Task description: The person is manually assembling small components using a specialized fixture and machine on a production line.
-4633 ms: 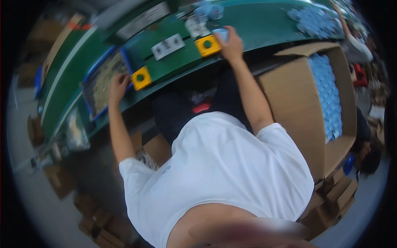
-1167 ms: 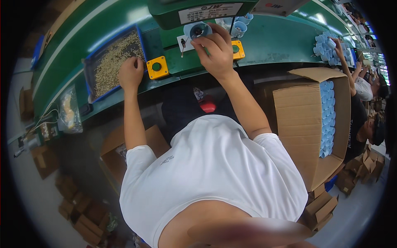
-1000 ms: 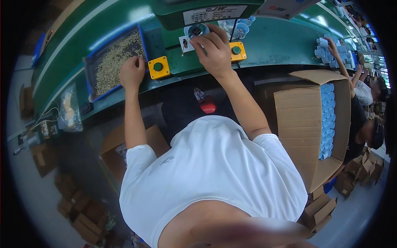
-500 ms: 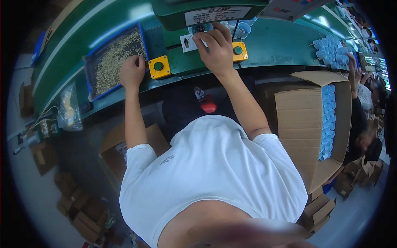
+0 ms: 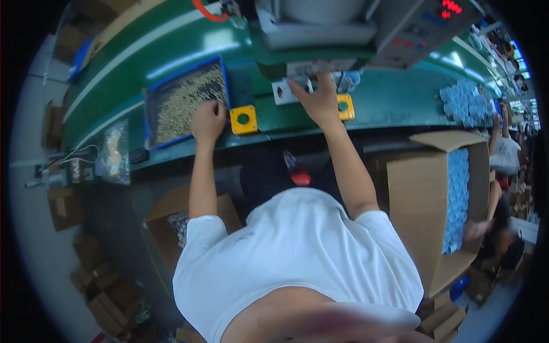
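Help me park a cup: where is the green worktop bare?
Widest: the green worktop between the right yellow square button box and piled light-blue plastic cups. Narrower: between the left yellow square box and the right hand. Crowded: around that hand, beneath the grey metal machine.

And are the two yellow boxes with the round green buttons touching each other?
Apart. The head view shows a stretch of green surface between the left yellow box and the right yellow box.
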Demonstrator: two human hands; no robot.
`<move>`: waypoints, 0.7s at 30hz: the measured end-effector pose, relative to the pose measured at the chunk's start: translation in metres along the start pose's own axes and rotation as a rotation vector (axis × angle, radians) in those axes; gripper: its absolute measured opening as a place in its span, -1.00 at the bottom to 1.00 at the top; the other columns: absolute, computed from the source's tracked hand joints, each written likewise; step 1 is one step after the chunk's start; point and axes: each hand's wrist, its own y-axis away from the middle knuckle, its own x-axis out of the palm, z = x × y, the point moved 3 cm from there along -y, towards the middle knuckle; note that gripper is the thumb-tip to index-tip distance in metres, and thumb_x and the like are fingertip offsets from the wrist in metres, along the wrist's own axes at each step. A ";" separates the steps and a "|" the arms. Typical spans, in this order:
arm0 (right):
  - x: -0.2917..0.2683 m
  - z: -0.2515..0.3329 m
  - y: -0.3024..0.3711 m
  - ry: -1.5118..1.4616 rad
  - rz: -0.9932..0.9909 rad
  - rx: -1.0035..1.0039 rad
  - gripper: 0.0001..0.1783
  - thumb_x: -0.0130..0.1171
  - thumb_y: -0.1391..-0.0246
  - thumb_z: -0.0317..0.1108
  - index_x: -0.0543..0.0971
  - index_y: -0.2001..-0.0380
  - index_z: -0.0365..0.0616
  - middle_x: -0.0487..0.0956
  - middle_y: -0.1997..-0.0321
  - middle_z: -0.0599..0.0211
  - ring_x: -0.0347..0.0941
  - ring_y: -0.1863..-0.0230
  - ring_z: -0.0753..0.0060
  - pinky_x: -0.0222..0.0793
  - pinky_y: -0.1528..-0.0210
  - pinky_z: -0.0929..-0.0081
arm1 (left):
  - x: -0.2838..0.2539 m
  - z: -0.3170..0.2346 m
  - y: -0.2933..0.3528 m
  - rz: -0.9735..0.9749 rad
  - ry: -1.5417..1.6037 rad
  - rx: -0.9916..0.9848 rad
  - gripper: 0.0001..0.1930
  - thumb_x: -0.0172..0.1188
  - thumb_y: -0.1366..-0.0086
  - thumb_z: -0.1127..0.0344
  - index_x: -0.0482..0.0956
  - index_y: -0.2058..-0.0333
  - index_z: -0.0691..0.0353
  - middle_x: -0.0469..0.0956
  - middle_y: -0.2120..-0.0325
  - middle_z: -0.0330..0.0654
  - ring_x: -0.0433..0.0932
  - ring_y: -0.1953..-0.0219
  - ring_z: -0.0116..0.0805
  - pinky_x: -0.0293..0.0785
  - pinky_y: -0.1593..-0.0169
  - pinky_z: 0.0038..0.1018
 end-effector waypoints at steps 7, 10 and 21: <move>-0.008 0.006 0.002 -0.099 0.122 0.111 -0.47 0.50 -0.01 -0.31 0.55 0.00 -0.31 0.66 0.09 0.03 0.57 0.07 0.14 0.43 -0.08 0.31 | -0.009 0.001 0.003 0.058 0.039 0.045 -0.76 0.21 -0.31 0.18 0.64 0.39 0.24 0.60 0.41 -0.03 0.62 0.28 0.03 0.53 0.23 -0.14; -0.009 0.010 0.001 -0.074 0.159 0.202 -0.47 0.50 -0.02 -0.32 0.54 -0.01 -0.33 0.65 0.08 0.08 0.53 0.03 0.19 0.41 -0.11 0.32 | -0.017 0.005 0.001 0.158 0.067 0.072 -0.78 0.24 -0.31 0.19 0.66 0.35 0.24 0.59 0.40 -0.03 0.62 0.25 0.02 0.53 0.20 -0.15; 0.002 -0.001 0.002 -0.160 0.039 0.121 -0.46 0.50 0.00 -0.39 0.52 -0.03 -0.31 0.60 0.03 0.19 0.49 0.00 0.30 0.37 -0.13 0.37 | -0.041 0.055 -0.010 0.505 0.018 0.030 -0.76 0.34 -0.25 0.20 0.70 0.23 0.25 0.64 0.36 -0.03 0.64 0.27 -0.05 0.54 0.18 -0.20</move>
